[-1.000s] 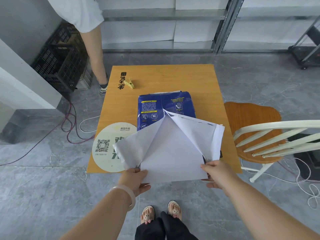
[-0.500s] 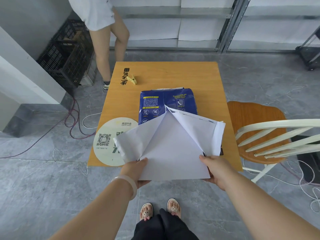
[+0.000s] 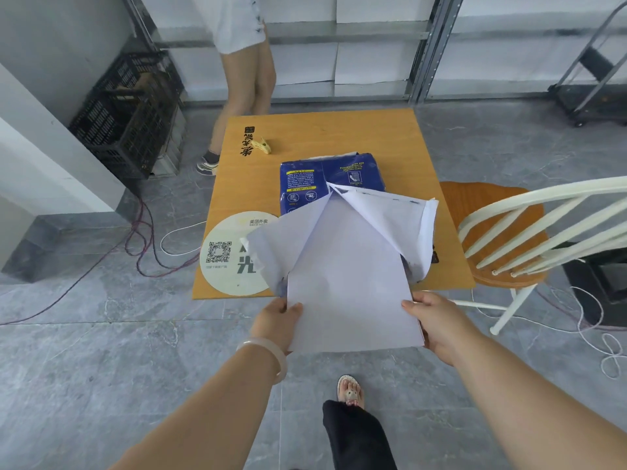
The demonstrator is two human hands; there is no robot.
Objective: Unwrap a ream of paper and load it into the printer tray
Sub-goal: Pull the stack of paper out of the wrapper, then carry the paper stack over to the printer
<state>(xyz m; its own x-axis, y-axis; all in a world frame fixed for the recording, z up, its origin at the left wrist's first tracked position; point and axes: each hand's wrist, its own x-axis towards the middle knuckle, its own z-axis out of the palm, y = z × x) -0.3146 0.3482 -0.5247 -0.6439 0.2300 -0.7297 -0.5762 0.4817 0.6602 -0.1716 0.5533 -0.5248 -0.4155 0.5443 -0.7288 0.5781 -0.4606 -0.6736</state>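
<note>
Ream [image 3: 353, 283] sits at frame centre, half pulled out of its blue wrapper [image 3: 325, 179] on the table [image 3: 339, 137], its near end overhanging the edge. Left hand [image 3: 278, 325] pinches its lower-left corner, right hand [image 3: 437, 325] grips the lower-right; white flaps spread sideways. Chair [image 3: 509, 232] stands right

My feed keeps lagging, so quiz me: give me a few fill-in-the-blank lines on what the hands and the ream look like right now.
1. Both hands, left hand and right hand, grip the white paper stack by its ____ end.
2. The wrapper on the far part of the ream is ____ in colour.
3. The yellow clip lies on the ____.
4. The bracelet is on the ____ wrist.

Missing words: near; blue; table; left
</note>
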